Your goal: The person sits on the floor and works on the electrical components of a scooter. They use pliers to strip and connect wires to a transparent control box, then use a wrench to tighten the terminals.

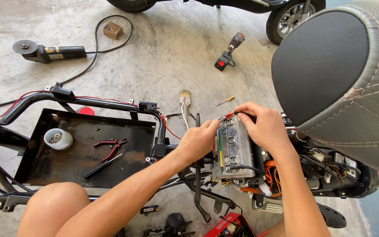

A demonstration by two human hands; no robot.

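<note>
A clear-topped grey battery (233, 151) sits in the open frame of a small scooter, with orange and yellow wires around its lower end. My left hand (198, 141) rests against the battery's left edge, fingers curled at its top left corner. My right hand (259, 125) is over the battery's top right corner, fingertips pinching a thin red wire (230, 115) at the terminal there. A black cable (244, 167) runs across the battery's lower part.
The raised black seat (334, 70) looms at right. A black metal tray (44, 166) at left holds red pliers (110, 145), a black screwdriver (101, 166) and a white cup (58, 139). An angle grinder (49, 52), cordless drill (230, 50) and small yellow screwdriver (225, 101) lie on the concrete.
</note>
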